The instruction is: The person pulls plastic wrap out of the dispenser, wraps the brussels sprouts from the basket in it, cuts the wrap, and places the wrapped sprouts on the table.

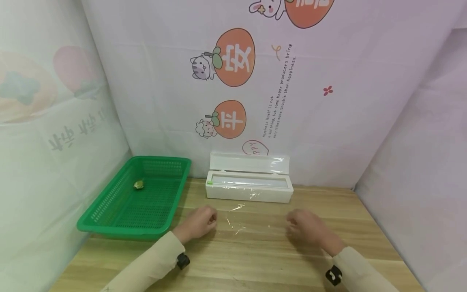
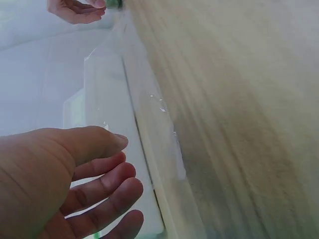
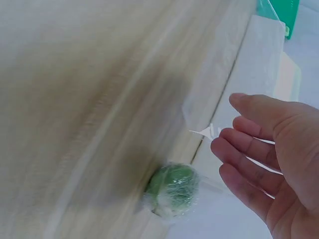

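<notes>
My left hand [image 1: 198, 222] is over the table in front of the left end of a white cling film dispenser box [image 1: 249, 194]. Its fingers are loosely bent, thumb apart from them, with nothing in their grasp in the left wrist view. Facing it on the right is my right hand [image 1: 306, 227], fingers [image 3: 249, 147] also loosely bent and empty. A clear sheet of cling film [image 1: 237, 221] stretches from the box onto the table between both hands. Beside the right fingertips sits a round green vegetable wrapped in film [image 3: 173, 191], hidden in the head view.
A green plastic basket [image 1: 170, 215] stands at the left with a small pale green wrapped item [image 1: 138, 185] inside. The dispenser's transparent lid [image 1: 248, 163] is raised against the printed cloth wall behind. More white cloth hangs on both sides of the wooden table [image 1: 255, 263].
</notes>
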The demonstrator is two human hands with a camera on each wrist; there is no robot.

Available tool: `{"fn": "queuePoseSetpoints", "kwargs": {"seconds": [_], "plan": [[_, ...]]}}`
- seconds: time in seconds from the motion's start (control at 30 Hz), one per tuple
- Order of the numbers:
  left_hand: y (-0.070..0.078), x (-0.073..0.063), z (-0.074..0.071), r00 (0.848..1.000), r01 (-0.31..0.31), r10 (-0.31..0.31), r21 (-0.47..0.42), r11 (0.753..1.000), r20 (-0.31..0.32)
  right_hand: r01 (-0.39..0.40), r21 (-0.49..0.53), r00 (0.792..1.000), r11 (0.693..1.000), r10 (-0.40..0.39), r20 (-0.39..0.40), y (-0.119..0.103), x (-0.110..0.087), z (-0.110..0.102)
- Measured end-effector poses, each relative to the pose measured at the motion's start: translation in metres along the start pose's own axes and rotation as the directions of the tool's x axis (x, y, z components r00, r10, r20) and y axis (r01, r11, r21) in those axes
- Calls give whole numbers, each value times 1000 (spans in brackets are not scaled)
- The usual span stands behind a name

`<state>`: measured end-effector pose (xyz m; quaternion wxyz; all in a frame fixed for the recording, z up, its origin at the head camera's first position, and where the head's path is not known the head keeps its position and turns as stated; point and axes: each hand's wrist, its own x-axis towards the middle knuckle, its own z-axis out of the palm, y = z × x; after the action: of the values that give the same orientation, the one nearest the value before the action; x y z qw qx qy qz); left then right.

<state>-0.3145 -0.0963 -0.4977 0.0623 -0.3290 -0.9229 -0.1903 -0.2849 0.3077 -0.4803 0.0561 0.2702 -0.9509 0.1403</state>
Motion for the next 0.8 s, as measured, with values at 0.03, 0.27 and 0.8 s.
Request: {"fn": "queuePoseSetpoints", "kwargs": {"seconds": [0.03, 0.27, 0.8], "plan": [[0, 1, 0, 1000, -2, 2, 1, 1000, 0, -7, 20, 1000, 1000, 7, 11, 0, 2, -1], [-2, 4, 4, 999, 7, -7, 12, 1000, 44, 8, 145, 998, 989, -17, 61, 0, 8, 4], [-14, 3, 6, 995, 60, -60, 7, 998, 75, 23, 73, 995, 997, -30, 97, 7, 5, 15]]}}
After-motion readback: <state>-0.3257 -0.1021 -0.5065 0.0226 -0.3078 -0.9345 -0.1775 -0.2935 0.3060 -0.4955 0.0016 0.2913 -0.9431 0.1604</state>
